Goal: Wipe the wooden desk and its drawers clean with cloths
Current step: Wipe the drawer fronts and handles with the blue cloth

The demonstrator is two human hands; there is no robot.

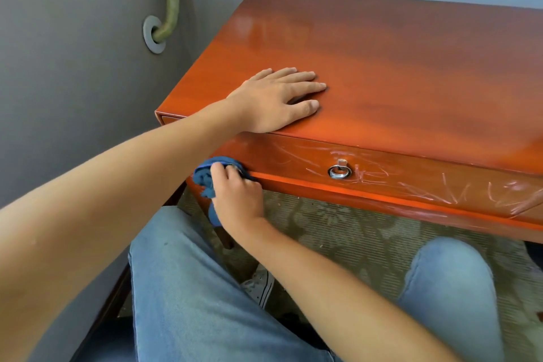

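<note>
At the left end of the drawer front [382, 173], the right hand [238, 200] has a closed grip on a crumpled blue cloth [205, 178], pressing it against the glossy orange-brown wooden counter [396, 67]. Above that grip, the left hand [276, 97] lies flat and open on top. Right of the grip, pale scribbles around the metal ring pull [339, 171] look unwiped; much seems left.

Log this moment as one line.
left hand: flat on desk top | right hand: grips blue cloth at drawer front left end | scribbles remain

Drawer front [308, 156] lies open rightward; only the ring pull [339, 171] juts out.
</note>
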